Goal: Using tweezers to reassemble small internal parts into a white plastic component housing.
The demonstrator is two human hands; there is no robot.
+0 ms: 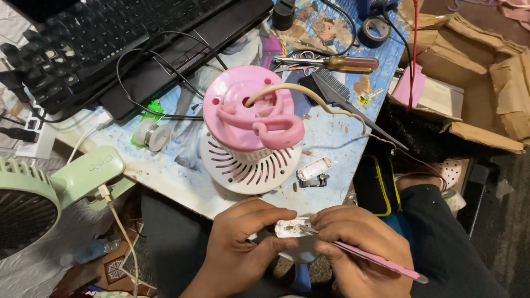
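Left hand (237,243) pinches a small white plastic part (291,227) at the near desk (165,176) edge; right hand (353,243) grips pink tweezers (364,256), tips touching the part. Just beyond stands a pink-and-white fan housing (251,129), with a green fan (49,187) at left.

Fan housing (251,132) mid-table, keyboard (83,44) behind-left, screwdriver (331,63) behind-right, desk fan (38,193) left.
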